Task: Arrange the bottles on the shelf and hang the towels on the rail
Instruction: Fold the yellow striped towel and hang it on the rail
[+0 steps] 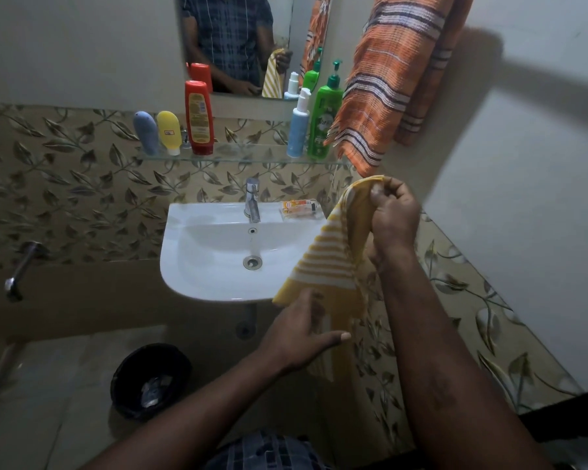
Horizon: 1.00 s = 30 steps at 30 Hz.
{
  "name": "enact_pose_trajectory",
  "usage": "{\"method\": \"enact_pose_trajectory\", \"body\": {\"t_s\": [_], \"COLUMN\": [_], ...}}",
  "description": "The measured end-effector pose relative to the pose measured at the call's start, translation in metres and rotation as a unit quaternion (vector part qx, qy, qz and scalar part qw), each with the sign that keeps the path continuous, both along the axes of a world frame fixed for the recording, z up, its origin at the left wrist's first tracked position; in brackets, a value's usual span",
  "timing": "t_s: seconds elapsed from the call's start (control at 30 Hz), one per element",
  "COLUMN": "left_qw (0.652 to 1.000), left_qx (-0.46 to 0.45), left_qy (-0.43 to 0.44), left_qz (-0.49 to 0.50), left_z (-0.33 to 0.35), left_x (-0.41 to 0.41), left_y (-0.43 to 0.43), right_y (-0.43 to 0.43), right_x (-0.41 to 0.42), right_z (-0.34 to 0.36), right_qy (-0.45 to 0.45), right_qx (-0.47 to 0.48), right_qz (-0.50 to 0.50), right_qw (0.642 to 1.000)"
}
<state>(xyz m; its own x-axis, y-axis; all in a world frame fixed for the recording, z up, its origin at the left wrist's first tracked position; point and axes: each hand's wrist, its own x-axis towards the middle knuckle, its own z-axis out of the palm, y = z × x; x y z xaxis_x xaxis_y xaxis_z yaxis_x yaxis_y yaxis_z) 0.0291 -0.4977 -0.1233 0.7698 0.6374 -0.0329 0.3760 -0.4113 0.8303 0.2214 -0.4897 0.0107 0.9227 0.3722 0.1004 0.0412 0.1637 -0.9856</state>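
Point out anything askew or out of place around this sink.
The grey tube and yellow tube lean tilted on the glass shelf, unlike the upright red bottle. The orange towel hangs with its fringe in front of the shelf's right end.

Dim indoor light, hard shadow on the right wall, wide-angle bending at edges.

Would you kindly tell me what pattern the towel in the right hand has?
The towel is yellow with white stripes; the head view shows it.

On the glass shelf (245,157) above the washbasin (197,276), three bottles (199,122) are being kept left, two pump bottles (319,125) right, beside a hanging towel (387,83).
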Motion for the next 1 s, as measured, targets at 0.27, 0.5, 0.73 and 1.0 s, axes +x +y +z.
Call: {"method": "enact_pose_trajectory", "body": {"t_s": [0.27,0.5,0.73,1.0], "left_qw": [0.998,0.995,0.991,0.984], "left_qx": [0.024,0.031,-0.041,0.137], "left_qy": [0.010,0.006,-0.064,-0.047], "left_qz": [0.049,0.095,0.113,0.102], "left_z": [0.017,-0.001,-0.014,-0.013], "left_x": [0.019,0.014,-0.006,-0.030], "left_y": [0.004,0.010,0.021,0.030], "right_y": [-0.006,-0.012,-0.015,-0.019], "right_x": [0.000,-0.001,0.005,0.031], "right_z": [0.018,0.034,0.038,0.026], "right_qy": [0.004,-0.015,-0.008,-0.026], "right_qx": [0.034,0.045,0.061,0.006], "right_qz": [0.018,0.011,-0.008,-0.080], "right_qw": [0.999,0.999,0.998,0.996]}}
